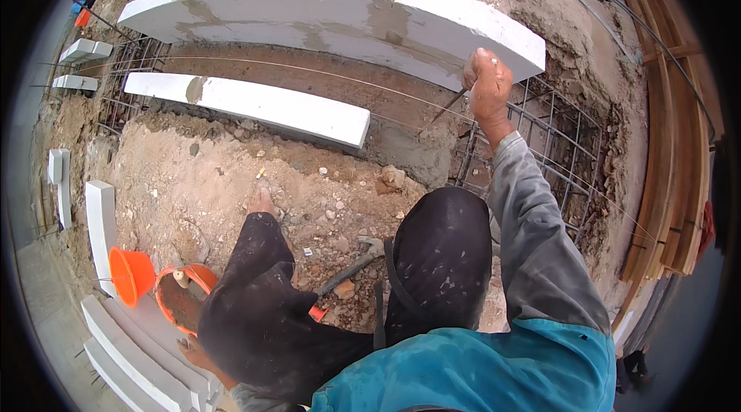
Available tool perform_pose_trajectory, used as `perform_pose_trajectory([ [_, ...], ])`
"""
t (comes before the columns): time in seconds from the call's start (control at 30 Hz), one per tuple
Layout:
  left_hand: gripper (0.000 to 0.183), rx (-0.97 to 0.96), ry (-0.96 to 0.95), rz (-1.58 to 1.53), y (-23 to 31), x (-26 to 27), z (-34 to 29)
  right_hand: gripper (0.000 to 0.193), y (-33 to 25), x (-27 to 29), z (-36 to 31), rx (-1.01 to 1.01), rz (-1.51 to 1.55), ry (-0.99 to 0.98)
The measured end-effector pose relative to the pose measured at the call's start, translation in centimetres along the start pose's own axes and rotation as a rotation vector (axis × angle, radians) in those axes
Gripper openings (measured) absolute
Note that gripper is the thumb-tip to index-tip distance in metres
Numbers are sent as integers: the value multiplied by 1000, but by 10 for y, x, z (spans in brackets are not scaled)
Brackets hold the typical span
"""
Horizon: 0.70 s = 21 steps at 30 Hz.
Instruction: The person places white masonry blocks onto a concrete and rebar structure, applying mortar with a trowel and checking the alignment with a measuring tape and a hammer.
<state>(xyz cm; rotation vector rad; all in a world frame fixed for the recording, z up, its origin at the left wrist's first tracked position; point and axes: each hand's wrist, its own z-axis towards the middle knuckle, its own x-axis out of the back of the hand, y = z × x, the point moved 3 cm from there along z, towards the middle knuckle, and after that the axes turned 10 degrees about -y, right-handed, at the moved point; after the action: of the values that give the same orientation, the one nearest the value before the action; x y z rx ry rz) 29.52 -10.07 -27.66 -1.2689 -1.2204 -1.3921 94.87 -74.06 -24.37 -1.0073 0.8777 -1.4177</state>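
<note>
My right hand point(489, 88) is closed round a trowel point(449, 108), its thin dark blade seen edge-on and pointing down over the mortar bed point(413, 151). Just behind that hand runs a long white block wall point(309, 14) with grey mortar smears on its face. A shorter row of white blocks point(255, 109) lies nearer, across a strip of brown ground. Low on the left, my left hand point(199, 356) hangs beside an orange bucket point(207, 277) with grey mortar in it. Its fingers are partly visible and look loosely apart, with nothing seen in them.
A rebar cage point(552, 142) lies in the trench on the right, and a taut string point(340, 78) crosses above. A hammer point(351, 267) rests on rubble between my legs. Another orange bucket point(131, 276) and stacked white blocks point(135, 350) stand left; timber planks point(665, 172) lie right.
</note>
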Motion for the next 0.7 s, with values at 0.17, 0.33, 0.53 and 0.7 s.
perform_pose_trajectory([
  [0.17,53,-39,116,-97,1,36,5,38,-139,13,95,216,183,-182],
  [0.33,54,-143,13,-394,95,13,-12,36,-160,15,117,290,411,-179],
  [0.53,57,-258,-14,-690,151,-2,-20,33,-128,-61,165,215,472,-100],
  [0.7,56,-204,-30,-533,141,6,-43,32,-72,-130,225,136,485,-82],
])
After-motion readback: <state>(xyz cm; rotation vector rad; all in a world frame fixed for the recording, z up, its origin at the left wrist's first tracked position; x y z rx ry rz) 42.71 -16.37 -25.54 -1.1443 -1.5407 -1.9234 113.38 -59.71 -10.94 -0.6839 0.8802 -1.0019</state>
